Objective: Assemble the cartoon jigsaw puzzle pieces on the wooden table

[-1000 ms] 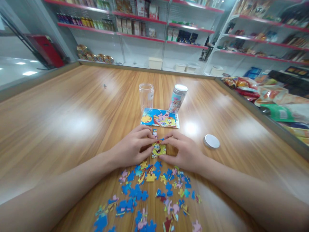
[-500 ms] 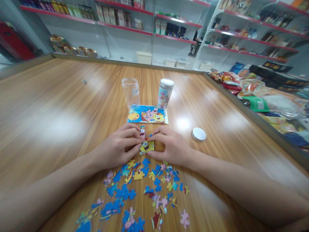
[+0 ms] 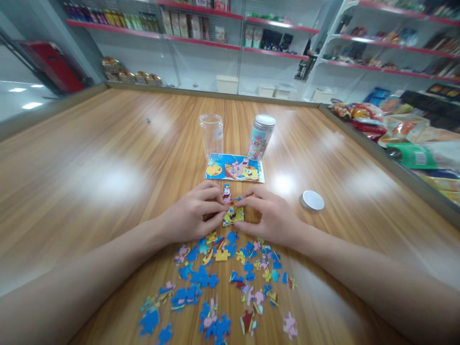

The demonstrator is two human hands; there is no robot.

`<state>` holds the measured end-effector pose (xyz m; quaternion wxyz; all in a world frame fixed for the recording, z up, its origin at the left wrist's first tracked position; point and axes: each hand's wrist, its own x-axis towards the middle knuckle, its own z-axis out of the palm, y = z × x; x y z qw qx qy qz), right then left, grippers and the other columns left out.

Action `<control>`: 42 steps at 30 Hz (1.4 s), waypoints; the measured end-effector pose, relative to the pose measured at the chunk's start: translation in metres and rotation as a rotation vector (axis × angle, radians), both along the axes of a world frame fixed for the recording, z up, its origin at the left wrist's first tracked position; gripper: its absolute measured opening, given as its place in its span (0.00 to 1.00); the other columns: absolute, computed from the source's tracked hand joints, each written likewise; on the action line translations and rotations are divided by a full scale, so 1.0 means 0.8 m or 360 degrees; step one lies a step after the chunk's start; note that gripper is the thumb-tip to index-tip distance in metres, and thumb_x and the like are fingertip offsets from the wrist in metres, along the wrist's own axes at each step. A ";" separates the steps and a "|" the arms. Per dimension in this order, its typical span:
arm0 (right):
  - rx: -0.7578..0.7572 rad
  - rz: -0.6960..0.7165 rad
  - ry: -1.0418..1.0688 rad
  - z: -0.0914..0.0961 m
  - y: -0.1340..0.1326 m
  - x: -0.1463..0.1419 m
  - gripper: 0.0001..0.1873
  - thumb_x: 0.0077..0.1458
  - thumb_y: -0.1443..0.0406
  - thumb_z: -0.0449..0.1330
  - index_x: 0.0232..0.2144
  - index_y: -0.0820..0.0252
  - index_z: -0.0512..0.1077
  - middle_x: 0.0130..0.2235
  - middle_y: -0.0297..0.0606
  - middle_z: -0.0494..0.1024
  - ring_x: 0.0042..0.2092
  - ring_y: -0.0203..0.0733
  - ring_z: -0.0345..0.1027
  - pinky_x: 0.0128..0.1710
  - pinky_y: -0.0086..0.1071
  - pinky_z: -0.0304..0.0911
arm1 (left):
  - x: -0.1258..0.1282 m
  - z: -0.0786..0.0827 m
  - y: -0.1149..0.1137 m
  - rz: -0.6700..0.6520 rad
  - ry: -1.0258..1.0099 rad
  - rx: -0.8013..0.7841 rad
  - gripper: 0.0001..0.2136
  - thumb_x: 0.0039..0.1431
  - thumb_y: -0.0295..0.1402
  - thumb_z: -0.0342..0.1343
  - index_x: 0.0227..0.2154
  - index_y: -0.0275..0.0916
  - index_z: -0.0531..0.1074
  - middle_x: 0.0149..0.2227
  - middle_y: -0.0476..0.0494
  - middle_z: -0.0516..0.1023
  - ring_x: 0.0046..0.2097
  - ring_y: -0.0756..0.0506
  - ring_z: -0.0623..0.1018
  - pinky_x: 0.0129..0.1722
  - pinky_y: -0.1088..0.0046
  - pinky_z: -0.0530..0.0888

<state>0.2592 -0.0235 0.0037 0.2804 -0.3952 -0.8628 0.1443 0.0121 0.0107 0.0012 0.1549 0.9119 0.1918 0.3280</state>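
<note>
A small joined patch of jigsaw puzzle (image 3: 233, 216) with a yellow cartoon face lies on the wooden table, a pink figure sticking up at its upper left. My left hand (image 3: 199, 211) has its bent fingers and thumb closed on the patch's left side. On the opposite side, my right hand (image 3: 268, 213) grips the edge between forefinger and thumb. Fingertips hide part of the patch. Just beyond lies the printed picture card (image 3: 233, 167) with the same cartoon characters. Many loose jigsaw pieces (image 3: 203, 276), mostly blue, pink and yellow, are scattered nearer to me.
Behind the card stand an open clear jar (image 3: 212, 136) and a lidded jar (image 3: 262, 137) with a printed label. A silver lid (image 3: 312, 201) rests to the right. Packaged snacks (image 3: 413, 155) line the table's right side, and stocked shelves (image 3: 204, 43) rise behind.
The camera view has turned slightly left, so everything appears farther right. Both hands stay at the puzzle patch with almost the same finger positions.
</note>
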 end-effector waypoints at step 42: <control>0.0018 0.0000 -0.0078 0.002 0.003 0.007 0.09 0.59 0.58 0.66 0.36 0.56 0.73 0.45 0.42 0.73 0.44 0.47 0.71 0.42 0.41 0.70 | 0.004 -0.003 0.001 0.0261 0.0093 0.0047 0.09 0.63 0.25 0.55 0.42 0.36 0.80 0.44 0.38 0.78 0.50 0.42 0.74 0.54 0.59 0.74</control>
